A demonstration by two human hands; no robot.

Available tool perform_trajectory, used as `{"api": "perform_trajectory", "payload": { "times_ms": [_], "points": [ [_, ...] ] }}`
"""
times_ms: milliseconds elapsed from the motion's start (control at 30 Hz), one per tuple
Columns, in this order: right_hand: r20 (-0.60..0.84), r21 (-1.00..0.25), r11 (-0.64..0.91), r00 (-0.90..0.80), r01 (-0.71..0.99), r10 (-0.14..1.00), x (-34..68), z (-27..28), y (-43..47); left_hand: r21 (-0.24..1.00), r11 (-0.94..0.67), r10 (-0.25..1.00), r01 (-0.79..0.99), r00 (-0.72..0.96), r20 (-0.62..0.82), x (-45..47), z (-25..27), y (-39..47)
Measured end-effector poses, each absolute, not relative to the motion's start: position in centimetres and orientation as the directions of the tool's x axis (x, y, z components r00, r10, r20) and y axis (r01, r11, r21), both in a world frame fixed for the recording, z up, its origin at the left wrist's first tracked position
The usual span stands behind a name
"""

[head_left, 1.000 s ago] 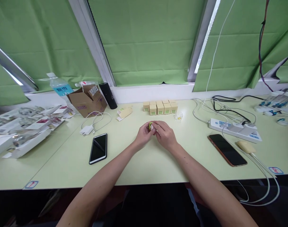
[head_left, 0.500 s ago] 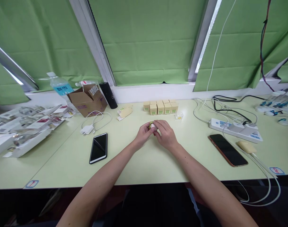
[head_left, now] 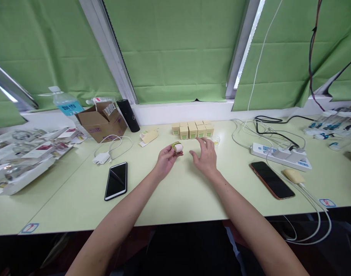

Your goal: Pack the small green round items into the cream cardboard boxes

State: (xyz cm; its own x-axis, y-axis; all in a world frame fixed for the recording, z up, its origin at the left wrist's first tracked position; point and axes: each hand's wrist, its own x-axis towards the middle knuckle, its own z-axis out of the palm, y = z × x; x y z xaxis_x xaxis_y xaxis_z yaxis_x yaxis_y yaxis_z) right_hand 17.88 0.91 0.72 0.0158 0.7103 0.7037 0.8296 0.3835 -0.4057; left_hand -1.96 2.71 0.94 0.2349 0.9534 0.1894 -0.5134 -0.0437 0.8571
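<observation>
My left hand (head_left: 166,160) is closed on a small rounded object (head_left: 178,147), white at one end with an olive-green band around it; its exact kind is too small to tell. To the right, my right hand (head_left: 204,155) is apart from it, fingers spread and holding nothing. Just beyond my right fingertips lies a small clear container (head_left: 216,140) with a bit of yellow in it. Several small tan boxes (head_left: 193,132) with green labels stand grouped behind both hands. A flattened cream carton (head_left: 149,136) lies farther left.
A phone (head_left: 116,181) and a white charger (head_left: 101,157) lie left; another phone (head_left: 271,180) and a power strip (head_left: 280,156) with cables lie right. An open cardboard box (head_left: 102,124) and a black cylinder (head_left: 128,115) stand at the back. White trays (head_left: 28,170) hold packaged items far left.
My hands have parted. The left has carried the rounded object a little left, while the right has let go of it and opened its fingers near the clear container.
</observation>
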Motion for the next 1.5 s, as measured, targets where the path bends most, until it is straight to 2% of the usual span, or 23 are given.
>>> {"api": "perform_trajectory", "payload": {
  "times_ms": [100,167,233,333,500,900,1000,1133,1300,1400,1500],
  "points": [
    [0.53,-0.459,0.015,0.26,0.889,0.807,19.5,0.8,1.9,0.838,-0.056,0.972,-0.542,0.16,0.169,-2.3,0.7,3.3],
    [0.4,-0.449,-0.159,0.356,0.879,0.845,20.5,0.8,2.4,0.832,-0.062,0.977,-0.551,0.135,0.162,-2.4,0.6,3.4],
    [0.268,-0.42,-0.27,0.402,0.867,0.875,21.1,0.7,2.7,0.832,-0.067,0.978,-0.55,0.131,0.165,-2.3,0.6,3.4],
    [0.137,-0.35,-0.317,0.383,0.882,0.914,21.4,0.5,2.9,0.838,-0.075,0.975,-0.541,0.135,0.175,-2.2,0.7,3.2],
    [0.078,-0.275,-0.282,0.313,0.919,0.946,21.3,0.3,2.9,0.839,-0.092,0.974,-0.537,0.127,0.188,-2.1,0.5,3.2],
    [0.088,-0.274,-0.265,0.299,0.925,0.95,21.5,-0.4,3.2,0.844,-0.111,0.971,-0.525,0.125,0.205,-2.2,0.3,3.4],
    [0.138,-0.289,-0.245,0.294,0.925,0.946,21.6,-0.9,3.4,0.841,-0.112,0.972,-0.53,0.117,0.203,-2.2,0.2,3.5],
    [0.318,-0.351,-0.195,0.313,0.916,0.895,21.7,-1.5,3.6,0.837,-0.129,0.971,-0.532,0.104,0.216,-2.2,0.2,3.5],
    [0.568,-0.454,-0.029,0.314,0.891,0.761,21.9,-1.4,4.0,0.837,-0.164,0.968,-0.522,0.079,0.239,-2.2,0.1,3.6],
    [0.636,-0.52,0.145,0.269,0.842,0.723,21.8,-1.2,4.1,0.84,-0.179,0.967,-0.512,0.064,0.245,-2.2,0.1,3.7],
    [0.67,-0.586,0.366,0.179,0.723,0.72,21.3,-1.1,4.0,0.849,-0.2,0.964,-0.49,0.054,0.259,-2.2,0.0,3.6]
  ]
}}
